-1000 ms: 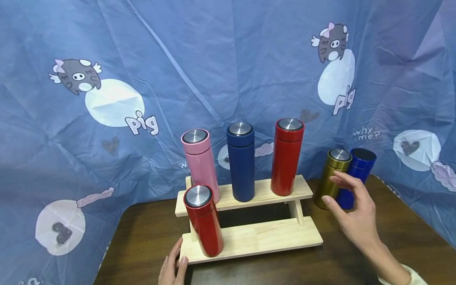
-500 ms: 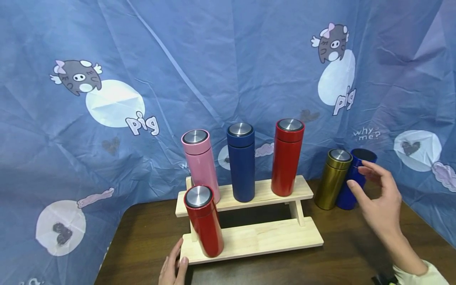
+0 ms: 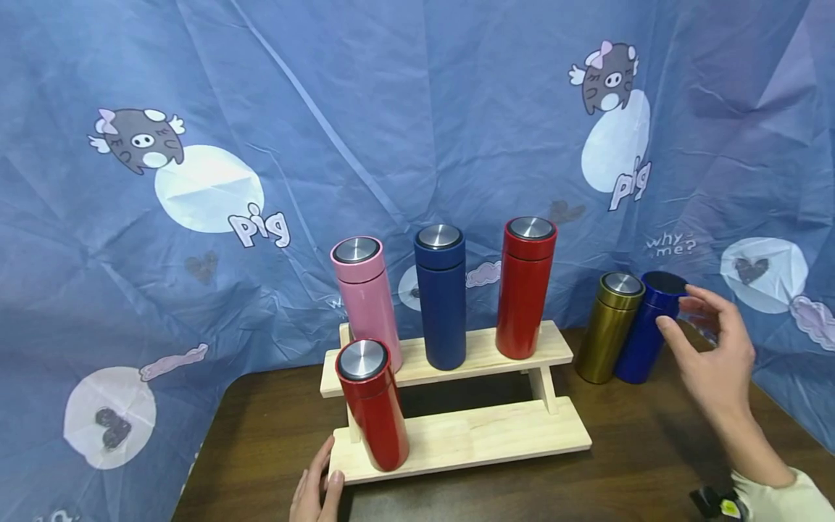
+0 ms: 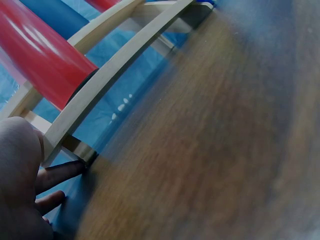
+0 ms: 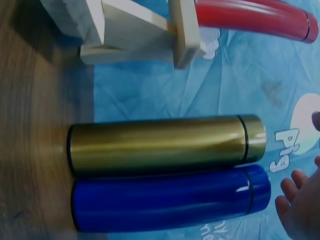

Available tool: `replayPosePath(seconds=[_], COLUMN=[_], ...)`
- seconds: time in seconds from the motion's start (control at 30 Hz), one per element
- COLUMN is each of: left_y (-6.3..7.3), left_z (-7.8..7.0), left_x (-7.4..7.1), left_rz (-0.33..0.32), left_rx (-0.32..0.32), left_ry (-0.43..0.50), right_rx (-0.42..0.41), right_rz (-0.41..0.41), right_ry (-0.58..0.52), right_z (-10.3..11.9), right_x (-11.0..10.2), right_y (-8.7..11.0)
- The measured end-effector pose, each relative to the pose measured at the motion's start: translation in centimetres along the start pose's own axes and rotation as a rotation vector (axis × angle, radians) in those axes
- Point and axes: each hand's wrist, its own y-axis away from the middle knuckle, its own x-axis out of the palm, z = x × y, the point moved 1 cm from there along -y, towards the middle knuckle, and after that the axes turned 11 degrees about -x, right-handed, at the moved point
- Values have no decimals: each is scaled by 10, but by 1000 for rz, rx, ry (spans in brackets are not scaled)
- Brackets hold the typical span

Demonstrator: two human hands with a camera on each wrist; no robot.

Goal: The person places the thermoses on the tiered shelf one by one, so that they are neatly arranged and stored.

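Observation:
My left hand holds the left end of a two-tier wooden rack, thumb at the front corner and fingers along its side; the left wrist view shows the fingers by the rack's foot. My right hand is beside the cap of a shiny blue thermos bottle, fingers spread and holding nothing. In the right wrist view a gap lies between that hand and the bottle. A gold thermos bottle stands close against the blue one, both upright on the table.
On the upper tier stand pink, dark blue and red thermos bottles. Another red thermos bottle is at the left of the lower tier. A brown table bears everything, with a blue printed cloth hanging behind.
My right hand has moved rightwards, from in front of the gold thermos bottle to the right side of the blue one. My left hand and the rack have stayed put.

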Motion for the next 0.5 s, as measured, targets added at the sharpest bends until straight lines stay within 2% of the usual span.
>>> replayPosePath(seconds=[0.17,0.5], left_y=[-1,-2], left_z=[0,3], left_x=[0,1], left_rz=[10,-12], left_rx=[35,46], left_ry=[16,23], right_rx=[22,46], right_rz=[-8,44], right_ry=[71,178], right_z=[-12,-33], right_x=[-3,2], right_y=[-4,-11])
